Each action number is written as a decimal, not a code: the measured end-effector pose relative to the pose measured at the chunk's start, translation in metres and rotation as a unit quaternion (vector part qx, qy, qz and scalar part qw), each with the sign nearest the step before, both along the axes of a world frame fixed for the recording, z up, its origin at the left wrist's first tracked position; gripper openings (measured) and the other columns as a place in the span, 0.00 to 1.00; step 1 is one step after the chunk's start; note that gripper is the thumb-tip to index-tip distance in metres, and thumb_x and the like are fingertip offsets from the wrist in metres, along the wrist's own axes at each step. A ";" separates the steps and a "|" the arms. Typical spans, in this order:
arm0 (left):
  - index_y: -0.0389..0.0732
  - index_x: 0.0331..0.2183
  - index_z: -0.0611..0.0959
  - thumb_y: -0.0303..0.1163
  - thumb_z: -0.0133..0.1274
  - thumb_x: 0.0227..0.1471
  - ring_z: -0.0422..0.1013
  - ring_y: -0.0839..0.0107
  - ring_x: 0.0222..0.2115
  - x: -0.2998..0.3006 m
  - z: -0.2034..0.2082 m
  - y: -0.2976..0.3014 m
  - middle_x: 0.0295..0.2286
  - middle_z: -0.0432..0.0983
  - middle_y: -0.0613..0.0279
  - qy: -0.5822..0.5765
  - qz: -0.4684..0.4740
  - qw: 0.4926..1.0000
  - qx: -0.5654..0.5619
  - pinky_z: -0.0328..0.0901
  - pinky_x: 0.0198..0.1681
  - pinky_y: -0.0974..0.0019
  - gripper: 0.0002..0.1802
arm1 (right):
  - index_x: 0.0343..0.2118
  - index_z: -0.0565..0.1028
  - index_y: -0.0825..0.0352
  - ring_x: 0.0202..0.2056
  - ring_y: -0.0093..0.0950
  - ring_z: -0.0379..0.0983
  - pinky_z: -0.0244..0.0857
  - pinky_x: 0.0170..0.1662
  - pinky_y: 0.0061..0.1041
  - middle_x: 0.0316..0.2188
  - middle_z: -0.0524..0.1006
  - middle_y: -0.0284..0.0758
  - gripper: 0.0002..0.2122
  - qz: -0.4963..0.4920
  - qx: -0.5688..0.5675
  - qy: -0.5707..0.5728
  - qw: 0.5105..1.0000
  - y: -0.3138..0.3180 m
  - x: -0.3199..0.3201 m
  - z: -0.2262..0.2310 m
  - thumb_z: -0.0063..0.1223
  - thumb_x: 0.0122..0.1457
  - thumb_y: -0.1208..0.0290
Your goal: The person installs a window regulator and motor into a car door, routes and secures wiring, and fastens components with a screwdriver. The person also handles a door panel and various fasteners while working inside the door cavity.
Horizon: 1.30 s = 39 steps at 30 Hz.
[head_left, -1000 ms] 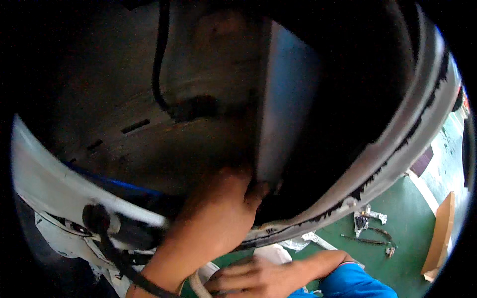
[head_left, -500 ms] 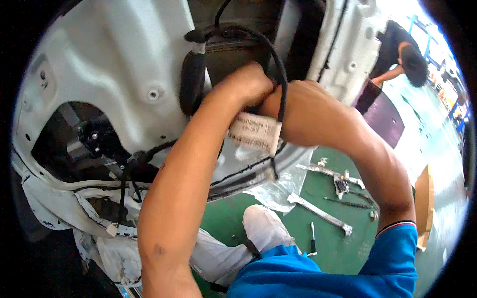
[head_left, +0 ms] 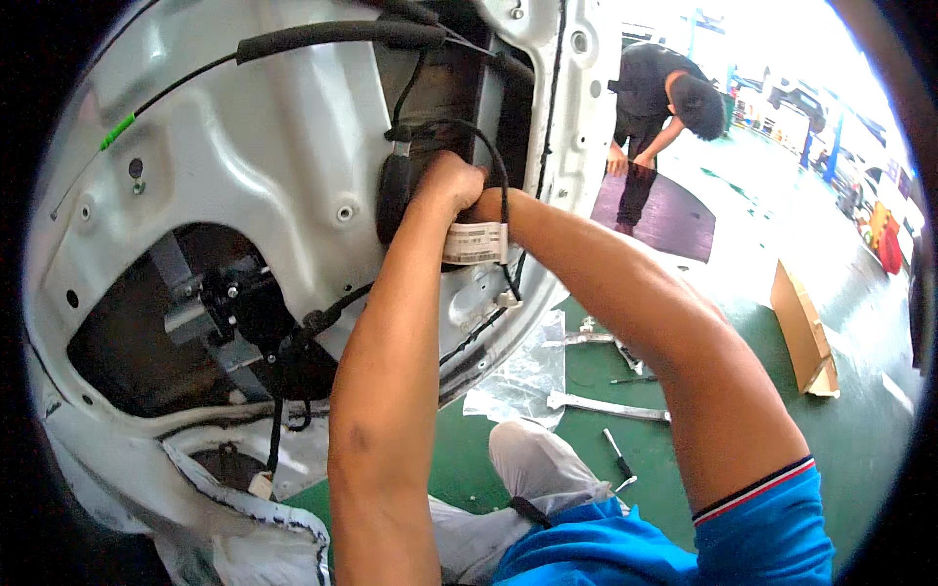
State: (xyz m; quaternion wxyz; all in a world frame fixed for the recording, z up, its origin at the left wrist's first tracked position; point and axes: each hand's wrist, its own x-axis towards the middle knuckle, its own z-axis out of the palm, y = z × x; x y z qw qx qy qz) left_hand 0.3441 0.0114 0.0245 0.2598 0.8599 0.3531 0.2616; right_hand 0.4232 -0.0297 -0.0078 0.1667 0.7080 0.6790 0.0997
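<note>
Reaching, head view: bare left hand point(head_left: 453, 182) and right hand point(head_left: 490, 204) meet at the opening in a silver-white metal door panel point(head_left: 293, 117); fingers hidden, grip and spread can't be told. Thin black looped cable point(head_left: 489, 146), white paper label point(head_left: 476, 244) attached, hangs beside them, probably left slack for access.

Door point(head_left: 308, 166) left, cardboard point(head_left: 799, 327) right on floor point(head_left: 860, 444)

A co-worker point(head_left: 653, 90) bends over a purplish panel point(head_left: 678, 217), cardboard point(head_left: 799, 330) nearby; beyond, probably a car point(head_left: 797, 100).
</note>
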 end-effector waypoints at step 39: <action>0.31 0.37 0.85 0.41 0.51 0.47 0.78 0.48 0.40 -0.004 -0.004 -0.001 0.38 0.80 0.38 -0.071 -0.018 0.997 0.028 0.69 0.44 0.51 0.24 | 0.25 0.77 0.58 0.26 0.39 0.80 0.72 0.26 0.40 0.24 0.81 0.36 0.07 0.179 0.154 -0.127 0.963 -0.054 0.023 0.020 0.58 0.51 0.61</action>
